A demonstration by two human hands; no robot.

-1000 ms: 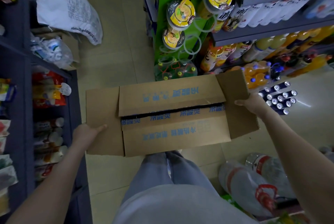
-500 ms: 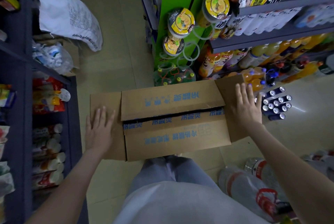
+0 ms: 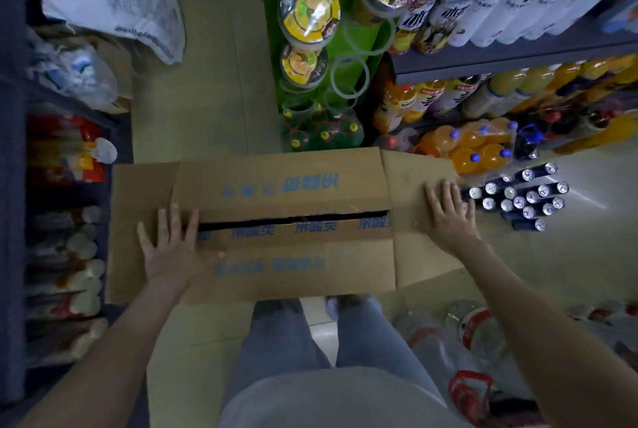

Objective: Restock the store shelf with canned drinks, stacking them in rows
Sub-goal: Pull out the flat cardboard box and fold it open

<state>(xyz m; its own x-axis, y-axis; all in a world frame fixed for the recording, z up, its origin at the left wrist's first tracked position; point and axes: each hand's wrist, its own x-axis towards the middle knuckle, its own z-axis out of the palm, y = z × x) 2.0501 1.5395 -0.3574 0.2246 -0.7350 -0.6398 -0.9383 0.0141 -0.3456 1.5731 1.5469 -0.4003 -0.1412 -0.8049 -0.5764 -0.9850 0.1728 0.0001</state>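
Note:
A brown cardboard box with blue print lies in the aisle in front of my legs, its long flaps nearly closed with a dark slit between them. My left hand presses flat on the box's left side, fingers straight. On the right end flap rests my right hand, also flat with fingers spread. Several dark blue cans with silver tops lie stacked in rows on the floor just right of the box.
Shelves of drink bottles rise at the right; a green display stand with bowl noodles is ahead. Packs of orange bottles sit behind the box. A dark snack shelf lines the left. Wrapped large bottles lie near my right leg.
Both hands went from holding the box's end flaps to lying flat on top. My left hand has slid inward toward the slit; the box sits lower and closer.

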